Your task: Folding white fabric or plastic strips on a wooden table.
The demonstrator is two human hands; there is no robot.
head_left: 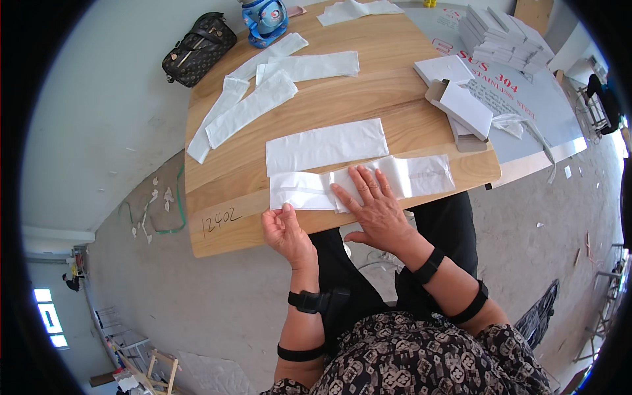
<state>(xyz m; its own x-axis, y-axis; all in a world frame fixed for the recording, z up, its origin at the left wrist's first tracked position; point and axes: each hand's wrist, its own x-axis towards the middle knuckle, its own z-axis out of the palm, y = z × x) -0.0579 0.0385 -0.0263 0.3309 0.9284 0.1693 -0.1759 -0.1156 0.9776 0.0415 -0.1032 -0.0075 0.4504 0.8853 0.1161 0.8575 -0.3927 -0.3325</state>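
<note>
A long white folded sheet [299, 186], thin and slightly shiny, lies along the near edge of the wooden table. My left hand [288, 236] pinches its near left corner between thumb and fingers. Across its middle, my right hand [378, 210] rests palm down with the fingers stretched out. The sheet's right part [426, 175] looks more see-through and wrinkled. Just beyond it lies a second white folded strip [326, 145], flat on the wood. I cannot tell whether the material is plastic or paper.
Several more white strips [253, 108] overlap at the far left of the wooden table [395, 85]. White boxes [465, 108], one with its end flap up, lie at the right. Beyond are stacked white boxes [503, 39], a dark handbag [199, 49] and a blue bottle [264, 23].
</note>
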